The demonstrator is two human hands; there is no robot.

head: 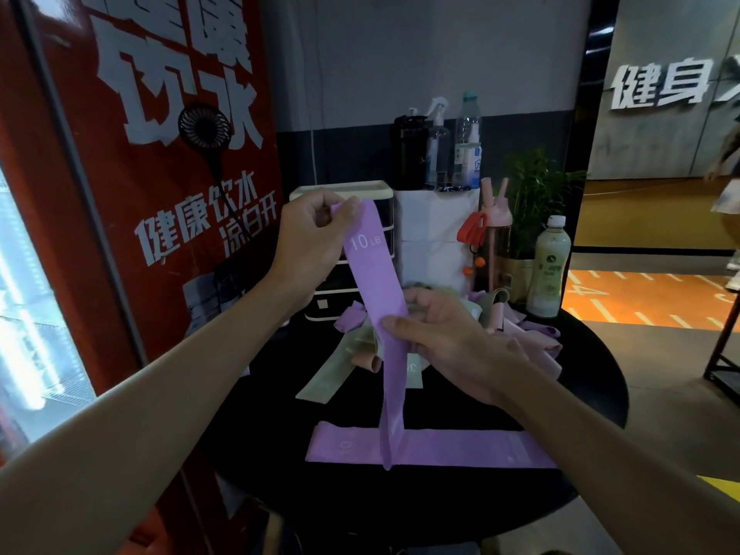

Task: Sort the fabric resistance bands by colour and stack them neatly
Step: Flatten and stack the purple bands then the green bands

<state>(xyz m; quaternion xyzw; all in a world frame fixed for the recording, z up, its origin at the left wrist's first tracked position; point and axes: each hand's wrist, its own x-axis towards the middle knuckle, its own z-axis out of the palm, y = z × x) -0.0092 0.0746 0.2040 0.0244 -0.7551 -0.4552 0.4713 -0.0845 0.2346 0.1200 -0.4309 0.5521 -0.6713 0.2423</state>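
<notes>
A purple fabric band (374, 282) marked "10 LB" hangs stretched above the round black table (592, 378). My left hand (316, 238) pinches its top end, raised high. My right hand (444, 342) pinches the band lower down, around its middle, and the tail dangles to the table. Flat on the near part of the table lies another purple band (440, 446). Behind my right hand sits a loose heap of bands (516, 326) in purple, pale green and pink. One green band (326, 380) stretches out of the heap to the left.
A drawer box (344, 194), a white box (436, 230) topped with spray bottles, a pink bottle (496, 234), a plant and a milky drink bottle (550, 270) crowd the table's far side. A red sign panel (160, 194) stands at left. A person (728, 202) walks at far right.
</notes>
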